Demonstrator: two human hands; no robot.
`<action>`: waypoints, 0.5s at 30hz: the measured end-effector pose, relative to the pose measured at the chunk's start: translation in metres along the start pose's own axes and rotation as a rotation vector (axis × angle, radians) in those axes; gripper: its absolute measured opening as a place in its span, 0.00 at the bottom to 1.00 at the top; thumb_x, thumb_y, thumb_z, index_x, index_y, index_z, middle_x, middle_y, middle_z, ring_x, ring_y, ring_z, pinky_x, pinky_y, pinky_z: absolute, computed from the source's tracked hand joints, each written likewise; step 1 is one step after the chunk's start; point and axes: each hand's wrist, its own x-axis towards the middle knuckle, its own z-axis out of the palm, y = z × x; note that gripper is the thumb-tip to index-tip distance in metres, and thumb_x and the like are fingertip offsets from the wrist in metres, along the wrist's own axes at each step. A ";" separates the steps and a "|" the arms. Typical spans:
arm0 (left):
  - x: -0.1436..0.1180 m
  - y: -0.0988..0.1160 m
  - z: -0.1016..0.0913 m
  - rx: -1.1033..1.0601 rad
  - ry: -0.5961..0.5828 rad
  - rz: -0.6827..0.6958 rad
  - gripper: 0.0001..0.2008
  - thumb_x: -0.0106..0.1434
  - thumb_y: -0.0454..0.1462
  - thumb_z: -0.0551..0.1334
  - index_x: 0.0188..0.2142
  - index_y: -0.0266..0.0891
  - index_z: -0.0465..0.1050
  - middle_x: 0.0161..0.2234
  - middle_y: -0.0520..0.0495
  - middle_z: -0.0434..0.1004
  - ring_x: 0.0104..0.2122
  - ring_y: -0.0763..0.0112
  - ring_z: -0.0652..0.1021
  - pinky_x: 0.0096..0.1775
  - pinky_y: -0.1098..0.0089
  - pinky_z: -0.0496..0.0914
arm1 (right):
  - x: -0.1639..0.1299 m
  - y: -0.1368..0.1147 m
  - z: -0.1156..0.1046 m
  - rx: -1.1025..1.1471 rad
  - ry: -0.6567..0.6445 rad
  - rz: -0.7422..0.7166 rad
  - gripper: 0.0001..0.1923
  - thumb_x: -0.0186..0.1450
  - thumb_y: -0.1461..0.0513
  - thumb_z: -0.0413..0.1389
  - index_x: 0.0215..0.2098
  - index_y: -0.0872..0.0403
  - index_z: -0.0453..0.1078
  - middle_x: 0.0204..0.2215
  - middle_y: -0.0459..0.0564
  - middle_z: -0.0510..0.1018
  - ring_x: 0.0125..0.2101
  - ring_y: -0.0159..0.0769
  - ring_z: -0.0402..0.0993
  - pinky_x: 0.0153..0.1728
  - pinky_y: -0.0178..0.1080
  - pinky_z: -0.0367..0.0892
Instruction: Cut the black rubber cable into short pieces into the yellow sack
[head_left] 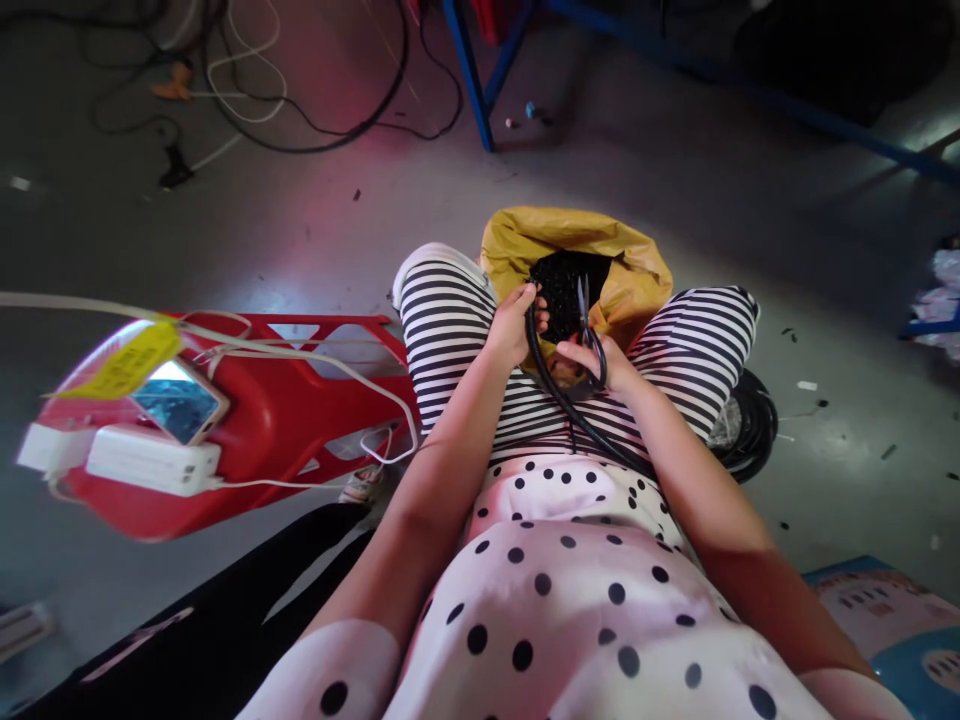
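Grey floor spreads around a seated person, with a red stool at their left. The left hand is closed on a black tube near its end, by the left side of the yellow bag. From there the tube's long axis bends back toward the lap, then runs slantwise under the right forearm. The right hand grips scissors by the handles; their blades point forward, away from the body, over the bag's opening. The bag stands open between the knees, holding black bits. Toward the stool's left edge lie a phone and a white box.
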 end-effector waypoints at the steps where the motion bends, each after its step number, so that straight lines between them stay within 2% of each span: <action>1: 0.000 0.002 0.001 -0.035 0.016 0.020 0.13 0.71 0.43 0.70 0.38 0.41 0.70 0.26 0.56 0.70 0.20 0.80 0.69 0.23 0.77 0.64 | -0.007 -0.003 0.008 0.049 -0.059 0.009 0.29 0.51 0.41 0.74 0.30 0.50 0.67 0.26 0.47 0.79 0.31 0.42 0.81 0.35 0.42 0.78; 4: 0.000 0.009 0.008 -0.075 0.072 0.048 0.16 0.72 0.46 0.68 0.35 0.42 0.67 0.23 0.57 0.64 0.18 0.81 0.63 0.20 0.76 0.59 | -0.020 -0.007 0.029 0.165 -0.094 0.056 0.33 0.43 0.45 0.78 0.31 0.50 0.65 0.24 0.43 0.77 0.29 0.41 0.81 0.31 0.40 0.77; 7: -0.007 0.012 0.019 -0.053 0.101 0.022 0.15 0.75 0.48 0.65 0.37 0.41 0.69 0.24 0.55 0.66 0.19 0.79 0.64 0.22 0.76 0.62 | -0.021 -0.008 0.035 0.178 0.002 0.057 0.33 0.42 0.47 0.77 0.34 0.49 0.63 0.24 0.41 0.75 0.27 0.40 0.80 0.27 0.39 0.74; 11: -0.018 0.010 0.030 0.011 0.045 0.022 0.13 0.74 0.48 0.66 0.41 0.40 0.74 0.27 0.54 0.70 0.21 0.79 0.68 0.24 0.76 0.64 | -0.015 -0.013 0.025 0.088 0.054 0.036 0.33 0.46 0.42 0.76 0.32 0.48 0.62 0.24 0.43 0.75 0.29 0.42 0.80 0.29 0.40 0.75; 15: -0.021 0.013 0.019 0.089 -0.001 0.110 0.11 0.73 0.44 0.67 0.40 0.39 0.76 0.27 0.55 0.67 0.20 0.82 0.64 0.21 0.77 0.57 | -0.010 -0.011 0.007 -0.093 0.091 -0.051 0.36 0.49 0.33 0.71 0.30 0.48 0.62 0.25 0.45 0.74 0.29 0.42 0.78 0.32 0.43 0.75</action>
